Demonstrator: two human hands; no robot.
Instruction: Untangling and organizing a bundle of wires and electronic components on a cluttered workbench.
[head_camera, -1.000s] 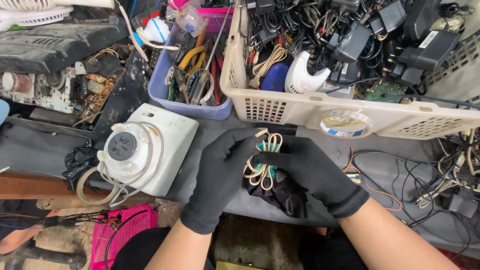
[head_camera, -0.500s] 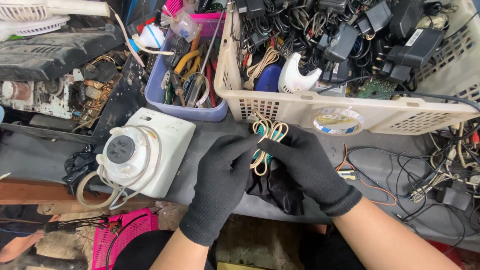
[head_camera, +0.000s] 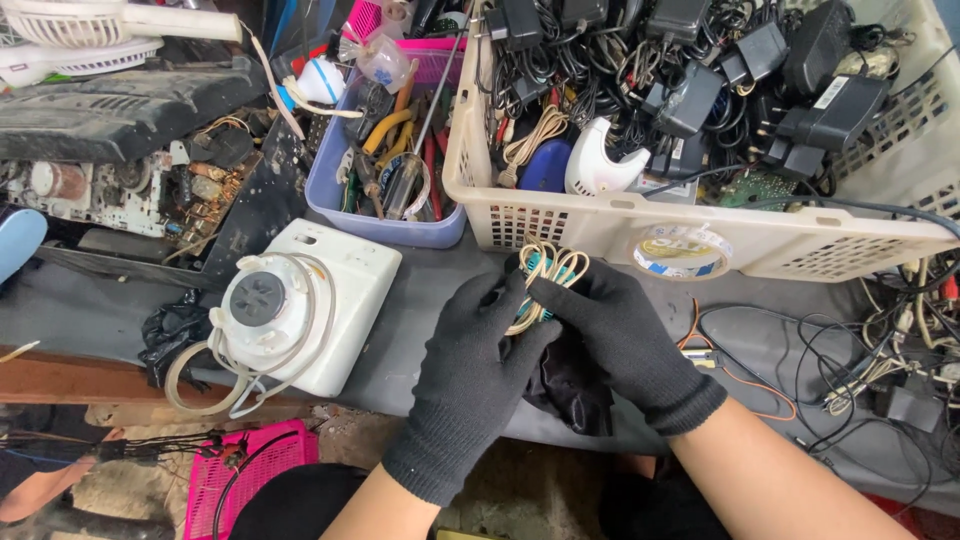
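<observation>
A white device (head_camera: 300, 305) sits at left on the grey counter (head_camera: 420, 330). A cream basket (head_camera: 600, 225) of black adapters (head_camera: 690, 95) fills the upper right, a blue tool bin (head_camera: 385, 225) beside it.

I am wearing black knitted gloves on my left hand (head_camera: 470, 370) and my right hand (head_camera: 625, 340), each ending in a ribbed cuff at the wrist, leaving my forearms bare and sleeveless.

Both black-gloved hands meet over the grey table (head_camera: 420, 330), the left hand (head_camera: 470, 370) and right hand (head_camera: 620, 340) together pinching a small coil of cream wire (head_camera: 545, 275) with a teal core. Just behind it stands a cream basket (head_camera: 800, 245) of black adapters; a white round-faced device (head_camera: 300, 305) lies left.
</observation>
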